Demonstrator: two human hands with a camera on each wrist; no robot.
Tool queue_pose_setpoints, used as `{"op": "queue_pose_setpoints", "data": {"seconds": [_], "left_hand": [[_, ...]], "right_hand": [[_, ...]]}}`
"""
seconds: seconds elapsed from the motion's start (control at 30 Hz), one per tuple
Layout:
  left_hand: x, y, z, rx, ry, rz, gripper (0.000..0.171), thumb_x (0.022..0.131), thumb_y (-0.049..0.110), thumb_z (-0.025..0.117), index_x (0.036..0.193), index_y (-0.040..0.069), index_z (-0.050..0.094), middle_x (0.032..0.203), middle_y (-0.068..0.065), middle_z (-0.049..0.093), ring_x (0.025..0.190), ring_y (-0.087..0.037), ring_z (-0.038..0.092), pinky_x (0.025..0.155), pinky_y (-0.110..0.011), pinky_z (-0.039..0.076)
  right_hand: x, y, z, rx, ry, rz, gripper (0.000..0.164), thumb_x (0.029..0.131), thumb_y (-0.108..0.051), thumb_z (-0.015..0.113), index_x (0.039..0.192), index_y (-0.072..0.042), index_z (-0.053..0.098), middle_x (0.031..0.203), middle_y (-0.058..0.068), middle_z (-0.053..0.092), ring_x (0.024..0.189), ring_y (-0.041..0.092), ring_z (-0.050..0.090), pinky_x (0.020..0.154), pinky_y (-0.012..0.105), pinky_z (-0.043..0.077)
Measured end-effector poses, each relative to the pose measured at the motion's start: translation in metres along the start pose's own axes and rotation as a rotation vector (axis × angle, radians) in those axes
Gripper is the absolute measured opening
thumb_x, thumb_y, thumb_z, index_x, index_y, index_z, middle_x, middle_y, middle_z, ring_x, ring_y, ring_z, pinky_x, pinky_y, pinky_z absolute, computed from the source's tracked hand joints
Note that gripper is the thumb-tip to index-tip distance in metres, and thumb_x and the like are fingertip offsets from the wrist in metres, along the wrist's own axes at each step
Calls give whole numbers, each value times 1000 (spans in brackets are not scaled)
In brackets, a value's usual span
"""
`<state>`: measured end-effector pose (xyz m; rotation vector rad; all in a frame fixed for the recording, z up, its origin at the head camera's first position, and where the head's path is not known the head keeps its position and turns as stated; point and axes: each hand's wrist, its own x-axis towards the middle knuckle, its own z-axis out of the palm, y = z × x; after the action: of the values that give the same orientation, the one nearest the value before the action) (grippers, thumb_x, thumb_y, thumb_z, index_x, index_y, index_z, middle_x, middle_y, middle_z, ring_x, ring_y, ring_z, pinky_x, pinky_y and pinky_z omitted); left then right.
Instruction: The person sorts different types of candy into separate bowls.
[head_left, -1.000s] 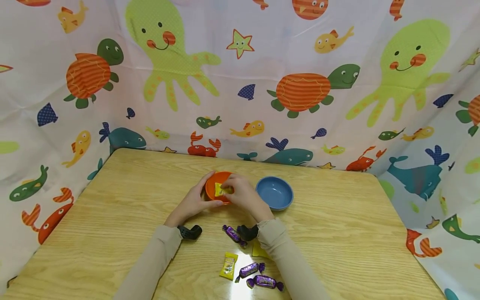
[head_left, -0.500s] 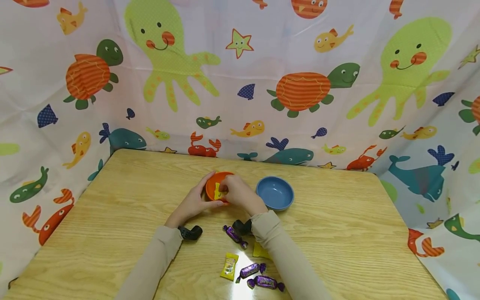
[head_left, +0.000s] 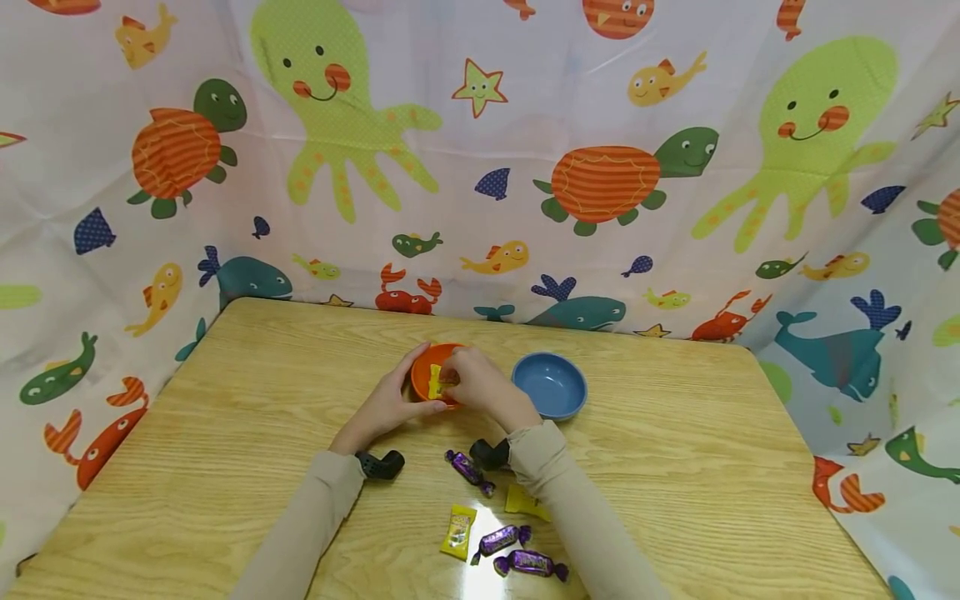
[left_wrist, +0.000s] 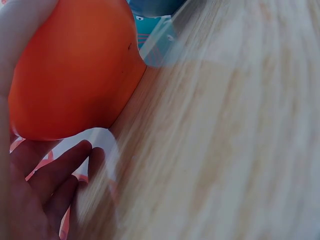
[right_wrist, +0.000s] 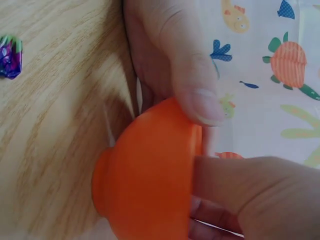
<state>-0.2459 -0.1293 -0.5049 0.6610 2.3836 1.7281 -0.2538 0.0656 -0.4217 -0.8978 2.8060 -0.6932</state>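
On the table stands an orange bowl with yellow-wrapped candy inside. My left hand grips the bowl from its left side, thumb near the front and fingers round the back. In the left wrist view, several fingers of that hand lie by the bowl's wall. My right hand reaches over the rim from the right, its fingertips down inside beside the candy. The right wrist view has its thumb dipping into the bowl. The bowl's wall hides those fingertips, so whether they pinch a candy is unclear.
A blue bowl stands just right of the orange one. Nearer me lie purple twist-wrapped candies and a yellow candy packet. Another yellow packet is partly under my right sleeve. A patterned curtain rises behind the table.
My right hand has dipped deeper into the orange bowl, and a yellow bit seen at its fingertips is now hidden. The left hand and bowls stay in place.
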Motion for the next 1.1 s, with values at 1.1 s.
{"op": "queue_pose_setpoints", "data": {"seconds": [1.1], "left_hand": [[-9,33,-1,-9,-13,-33,101,83,27,83,160,16,18,161,-7,26,148,-26,21,120,-52,14]], "right_hand": [[-125,-26,-17,111,136,-175,16,91,-17,73,103,-7,74,100,4,66,93,20,63,80,32,54]]}}
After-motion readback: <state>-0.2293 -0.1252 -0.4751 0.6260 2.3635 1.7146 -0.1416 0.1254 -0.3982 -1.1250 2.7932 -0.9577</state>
